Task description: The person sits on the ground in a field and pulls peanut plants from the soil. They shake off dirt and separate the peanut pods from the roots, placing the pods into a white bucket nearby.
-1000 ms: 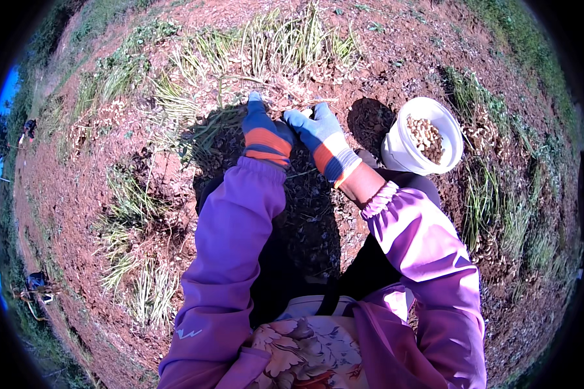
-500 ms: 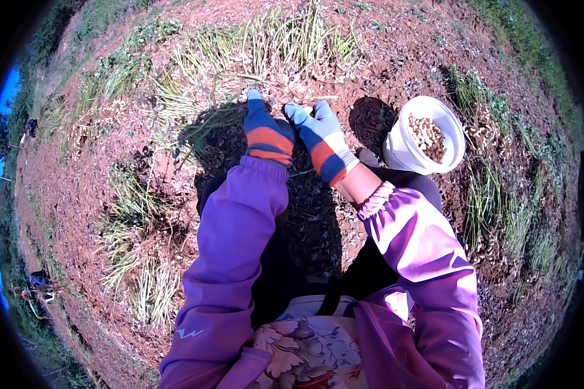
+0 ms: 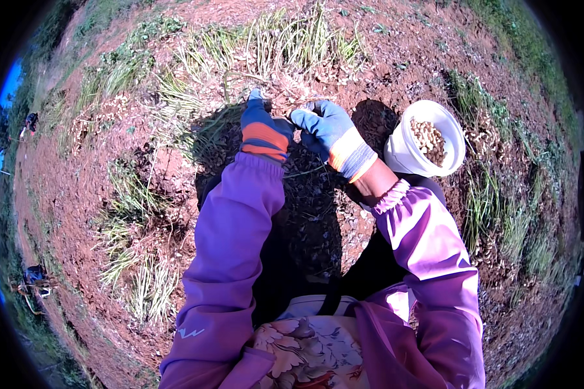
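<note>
My left hand (image 3: 264,133), in a blue and orange knit glove, is closed on the stems of a pulled peanut plant (image 3: 201,129) lying to its left. Close beside it my right hand (image 3: 334,133), gloved alike, has its fingers curled in by the pale roots and pods (image 3: 282,91) just ahead. Whatever is between the right fingertips is hidden. To the right, a white bucket (image 3: 399,146) tilts toward me, partly filled with peanuts (image 3: 428,139).
Pulled plants (image 3: 292,45) lie in a heap beyond my hands, and more bunches (image 3: 133,214) lie at left. Another row of plants (image 3: 493,194) runs along the right. Reddish soil (image 3: 65,188) spreads around. Far left, two people (image 3: 36,275) are small and indistinct.
My right hand has turned and its fingers, stretched forward before, are now curled in. The left hand has shifted slightly left. The bucket stays in about the same place.
</note>
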Demonstrator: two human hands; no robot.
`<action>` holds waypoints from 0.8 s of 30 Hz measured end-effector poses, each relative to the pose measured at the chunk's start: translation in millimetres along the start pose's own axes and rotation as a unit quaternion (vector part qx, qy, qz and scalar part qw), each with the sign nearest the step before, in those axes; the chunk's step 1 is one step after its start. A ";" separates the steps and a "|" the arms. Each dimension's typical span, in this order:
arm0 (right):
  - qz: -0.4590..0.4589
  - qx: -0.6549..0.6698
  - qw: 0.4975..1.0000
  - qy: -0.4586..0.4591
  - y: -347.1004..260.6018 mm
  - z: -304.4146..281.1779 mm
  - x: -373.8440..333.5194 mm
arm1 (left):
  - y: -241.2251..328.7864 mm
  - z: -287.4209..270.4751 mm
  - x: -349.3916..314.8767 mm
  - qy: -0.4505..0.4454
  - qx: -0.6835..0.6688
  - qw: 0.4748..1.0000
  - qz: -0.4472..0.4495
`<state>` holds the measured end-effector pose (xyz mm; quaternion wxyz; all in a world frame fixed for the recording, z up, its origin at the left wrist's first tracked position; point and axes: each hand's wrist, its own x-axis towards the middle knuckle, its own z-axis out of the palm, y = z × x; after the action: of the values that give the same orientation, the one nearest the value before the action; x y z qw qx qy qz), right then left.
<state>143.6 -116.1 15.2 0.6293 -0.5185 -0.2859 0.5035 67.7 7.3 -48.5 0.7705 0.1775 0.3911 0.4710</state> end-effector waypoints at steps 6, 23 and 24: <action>0.008 0.048 0.998 -0.039 -9.6 4.2 -8.4 | 1.5 -16.3 33.9 0.007 0.000 1.000 -0.031; -0.047 0.257 0.965 -0.018 6.0 3.2 -12.9 | 52.2 17.5 -41.4 -0.110 -0.184 0.966 -0.144; -0.042 0.274 0.961 0.002 6.4 1.3 -10.7 | 48.5 17.0 -39.0 -0.092 -0.170 0.975 -0.112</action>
<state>136.8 -125.9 11.4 0.7682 -0.3148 -0.1579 0.5347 42.6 -0.9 10.3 0.8697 0.0419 0.2505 0.4231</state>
